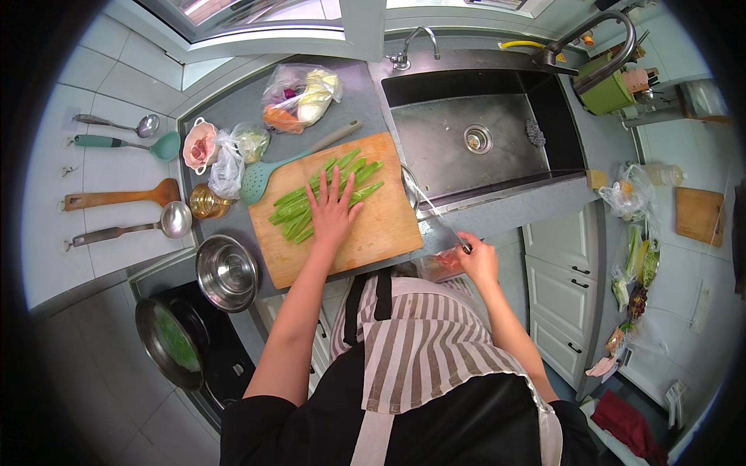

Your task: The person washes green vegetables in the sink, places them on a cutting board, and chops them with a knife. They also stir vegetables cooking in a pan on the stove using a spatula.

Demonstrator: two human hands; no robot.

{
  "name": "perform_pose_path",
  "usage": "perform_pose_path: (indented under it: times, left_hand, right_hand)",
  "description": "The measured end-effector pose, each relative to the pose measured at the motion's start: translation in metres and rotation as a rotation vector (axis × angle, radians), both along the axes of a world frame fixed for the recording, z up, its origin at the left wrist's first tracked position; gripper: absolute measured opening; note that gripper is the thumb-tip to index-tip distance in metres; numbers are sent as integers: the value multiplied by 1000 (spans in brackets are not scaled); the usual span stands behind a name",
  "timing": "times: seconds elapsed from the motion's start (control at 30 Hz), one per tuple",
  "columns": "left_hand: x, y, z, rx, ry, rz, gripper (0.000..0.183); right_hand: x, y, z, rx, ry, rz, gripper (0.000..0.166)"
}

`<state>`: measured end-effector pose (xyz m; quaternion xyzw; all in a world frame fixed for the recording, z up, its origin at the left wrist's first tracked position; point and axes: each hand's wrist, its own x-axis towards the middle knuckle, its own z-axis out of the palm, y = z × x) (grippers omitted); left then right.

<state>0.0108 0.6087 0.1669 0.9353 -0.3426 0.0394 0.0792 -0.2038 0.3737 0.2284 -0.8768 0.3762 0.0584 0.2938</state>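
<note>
Long green vegetable pieces (300,212) lie in a loose pile on a wooden cutting board (382,224). My left hand (333,212) rests on them, palm down with its fingers spread. Off the board's right side, my right hand (479,256) grips the dark handle of a kitchen knife (438,214), whose blade points up and left over the counter's edge by the sink. A turquoise slotted turner (259,176) with a grey handle lies along the board's upper left edge.
A steel sink (443,134) is at right, a steel bowl (227,274) left of the board. A pan (169,343) with green contents stands on the black cooktop. Bagged vegetables (303,102), a pink dish (201,145) of meat and a glass jar (208,201) stand behind.
</note>
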Motion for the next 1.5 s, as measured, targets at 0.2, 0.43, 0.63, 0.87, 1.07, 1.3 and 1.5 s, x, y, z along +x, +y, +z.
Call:
perform_pose_path:
  times: [0.2, 0.43, 0.63, 0.87, 1.07, 1.3, 1.5]
  left_hand:
    - [-9, -17, -4, -150, -28, -246, 50]
    - [-52, -26, 5, -171, 85, -214, 48]
    - [-63, -30, 1, -240, 93, -183, 43]
    - [-28, -23, 9, -381, 75, -219, 30]
    - [-5, -37, 13, -421, 144, -230, 20]
    - [-1, -41, 18, -593, 153, -157, 19]
    - [8, -20, 20, -479, 178, -270, 16]
  right_hand:
    - [15, 7, 11, 94, 18, 9, 26]
    - [17, 30, -10, 116, -70, 73, 27]
    - [15, 45, -9, -26, -10, 234, 24]
    - [26, 49, 6, -3, 77, 273, 24]
    - [26, 47, -3, 37, 6, 193, 22]
    - [22, 49, -4, 98, -88, 97, 20]
    - [11, 45, -10, 116, -126, 77, 23]
